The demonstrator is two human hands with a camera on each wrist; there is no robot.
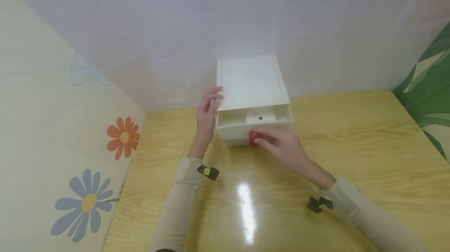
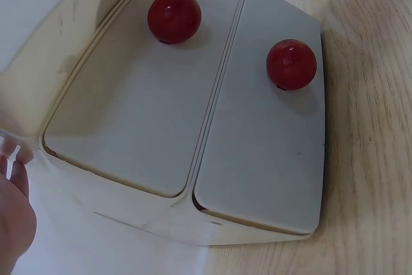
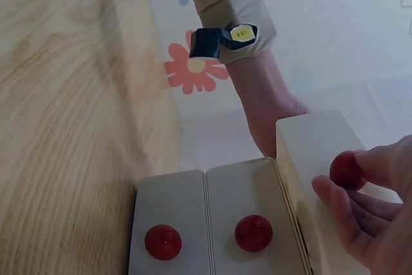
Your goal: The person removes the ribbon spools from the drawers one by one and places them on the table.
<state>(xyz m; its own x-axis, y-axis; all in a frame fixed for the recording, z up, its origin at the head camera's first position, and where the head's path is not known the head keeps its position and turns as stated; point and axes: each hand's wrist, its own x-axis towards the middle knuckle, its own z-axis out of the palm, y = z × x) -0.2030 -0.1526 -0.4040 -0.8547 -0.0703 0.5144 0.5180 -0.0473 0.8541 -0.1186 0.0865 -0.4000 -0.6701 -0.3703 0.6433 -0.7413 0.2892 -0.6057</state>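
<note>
White drawer box [image 1: 251, 82] is smack around the middle of the head frame, top drawer [image 1: 233, 131] partway out, with the right hand [image 1: 285, 147] pinching its red knob [image 1: 252, 136] a bit below centre, while the left hand [image 1: 206, 113] just rests loose, unclenched fingers against the box's left side.

A flower-decorated wall [image 1: 42, 134] suggests a homelike room.

A yellow wood-grain bench [image 1: 277, 213] spans six o'clock; flat orange flower [image 1: 124, 138], nine; flat blue-petalled flower [image 1: 88, 202], eight; flat green leaves [image 1: 434, 92], three.
</note>
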